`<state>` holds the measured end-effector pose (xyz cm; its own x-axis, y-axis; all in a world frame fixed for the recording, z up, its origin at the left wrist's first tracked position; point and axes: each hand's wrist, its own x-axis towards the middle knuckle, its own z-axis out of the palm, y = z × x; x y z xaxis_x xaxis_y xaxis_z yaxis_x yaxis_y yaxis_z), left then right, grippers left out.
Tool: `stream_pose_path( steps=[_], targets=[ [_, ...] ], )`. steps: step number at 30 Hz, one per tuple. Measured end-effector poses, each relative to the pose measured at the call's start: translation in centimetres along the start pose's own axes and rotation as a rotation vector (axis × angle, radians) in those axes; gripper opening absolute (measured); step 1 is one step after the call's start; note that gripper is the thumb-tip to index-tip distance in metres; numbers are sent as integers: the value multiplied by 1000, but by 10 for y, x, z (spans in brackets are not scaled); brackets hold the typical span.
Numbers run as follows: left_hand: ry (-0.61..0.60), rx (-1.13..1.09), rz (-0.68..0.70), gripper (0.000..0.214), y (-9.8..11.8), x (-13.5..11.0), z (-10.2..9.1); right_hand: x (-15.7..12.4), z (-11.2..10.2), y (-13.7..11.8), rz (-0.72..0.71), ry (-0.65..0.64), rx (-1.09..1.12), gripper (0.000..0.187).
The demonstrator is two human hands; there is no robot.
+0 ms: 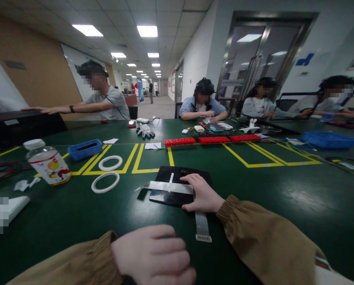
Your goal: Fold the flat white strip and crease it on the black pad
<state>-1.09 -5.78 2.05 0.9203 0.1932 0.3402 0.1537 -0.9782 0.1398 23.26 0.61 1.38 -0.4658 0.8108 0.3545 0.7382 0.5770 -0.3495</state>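
On green table (pixel 254 206), flat black panel (pixel 168 174) (silvery strip (pixel 171 187) across).

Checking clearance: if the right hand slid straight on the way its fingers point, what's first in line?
The right hand rests on the black plate, fingers pointing left. Straight on, they would first meet the silvery strip lying across the plate, which they already seem to touch. Farther left lies a white ring, though depth is unclear.

Flat black panel (pixel 177 186) on green table, grey tape strip (pixel 169 187) across it
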Motion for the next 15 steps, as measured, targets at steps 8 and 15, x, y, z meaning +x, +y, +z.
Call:
stream_pose_path(
  steps=[8,15],
  targets=[
    [-176,-16,-120,24,-19,27,5,-4,-30,42,230,265,-210,63],
    [-163,-53,-157,26,-15,21,2,-41,-77,121,755,349,-535,62]
  ],
)
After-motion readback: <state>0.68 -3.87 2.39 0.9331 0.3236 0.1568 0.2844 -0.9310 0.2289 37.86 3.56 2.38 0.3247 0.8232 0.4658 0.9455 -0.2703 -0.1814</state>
